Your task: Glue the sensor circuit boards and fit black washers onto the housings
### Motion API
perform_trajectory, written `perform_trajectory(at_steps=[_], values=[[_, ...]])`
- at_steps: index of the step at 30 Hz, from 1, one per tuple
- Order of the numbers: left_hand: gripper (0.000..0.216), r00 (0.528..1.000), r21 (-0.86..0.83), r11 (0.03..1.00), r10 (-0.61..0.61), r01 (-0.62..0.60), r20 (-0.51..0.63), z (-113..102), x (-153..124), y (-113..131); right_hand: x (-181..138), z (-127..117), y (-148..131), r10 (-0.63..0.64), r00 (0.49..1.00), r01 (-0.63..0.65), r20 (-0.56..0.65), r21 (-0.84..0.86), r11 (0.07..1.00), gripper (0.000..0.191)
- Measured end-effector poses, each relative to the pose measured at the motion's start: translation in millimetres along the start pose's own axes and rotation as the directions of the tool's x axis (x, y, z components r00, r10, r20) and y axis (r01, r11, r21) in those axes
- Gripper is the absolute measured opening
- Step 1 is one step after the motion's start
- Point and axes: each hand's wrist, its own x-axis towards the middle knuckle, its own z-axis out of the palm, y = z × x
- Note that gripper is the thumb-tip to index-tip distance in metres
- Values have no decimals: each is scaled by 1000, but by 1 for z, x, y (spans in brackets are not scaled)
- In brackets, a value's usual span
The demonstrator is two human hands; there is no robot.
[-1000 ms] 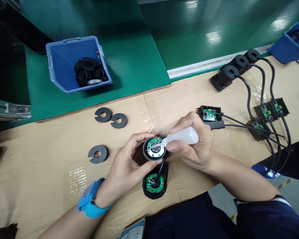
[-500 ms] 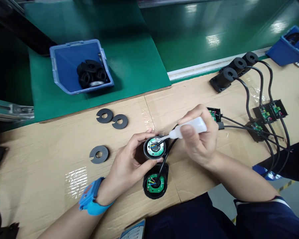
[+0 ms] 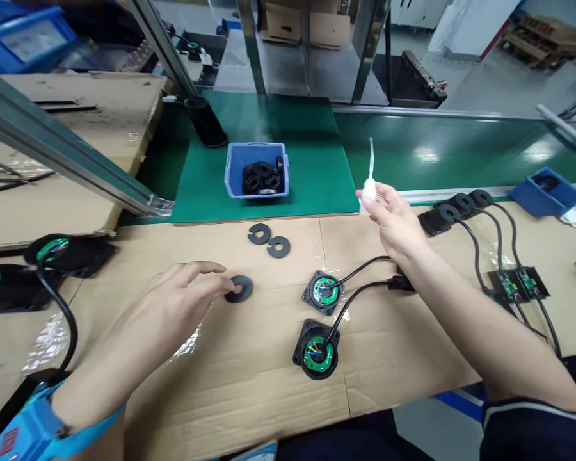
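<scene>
My left hand (image 3: pixel 180 291) reaches over the cardboard with fingers spread, its fingertips at a black slotted washer (image 3: pixel 240 288). My right hand (image 3: pixel 388 214) is raised near the green belt's edge and grips a small white squeeze bottle (image 3: pixel 368 186) with its thin nozzle pointing up. Two round black housings with green circuit boards lie on the cardboard between my hands, the upper housing (image 3: pixel 323 291) and the lower housing (image 3: pixel 317 350), each with a black cable running right. Two more black washers (image 3: pixel 269 240) lie farther back.
A blue bin (image 3: pixel 237 163) of black parts stands on a green mat. Black sensor blocks with cables (image 3: pixel 454 208) and small open boxes with boards (image 3: pixel 518 283) sit at right, another blue bin (image 3: pixel 542 192) beyond. Black cabled parts (image 3: pixel 52 256) lie at left. A metal frame rail (image 3: pixel 67 160) slants across.
My left hand set the upper housing down and moved left to the washer. My right hand lifted the bottle away, up and back. The camera view tilted up.
</scene>
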Motion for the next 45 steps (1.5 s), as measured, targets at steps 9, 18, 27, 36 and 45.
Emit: perform_trajectory(at_steps=[9, 18, 27, 36, 45], values=[[37, 986, 60, 998, -31, 22, 161, 6, -1, 2, 77, 45, 23, -41, 989, 81, 140, -298, 951, 42], [41, 996, 38, 996, -82, 80, 42, 36, 6, 13, -67, -9, -44, -380, 876, 473, 298, -369, 800, 14], [41, 970, -735, 670, 231, -103, 74, 47, 2, 103, -138, -8, -10, -397, 716, 686, 574, -474, 552, 20], [47, 959, -557, 827, -217, 80, -185, 74, -26, 147, -148, -13, -5, -433, 699, 665, 570, -294, 687, 13], [11, 973, -528, 842, -198, 106, -120, 49, -39, 141, -148, -14, -5, -459, 686, 678, 565, -267, 684, 13]])
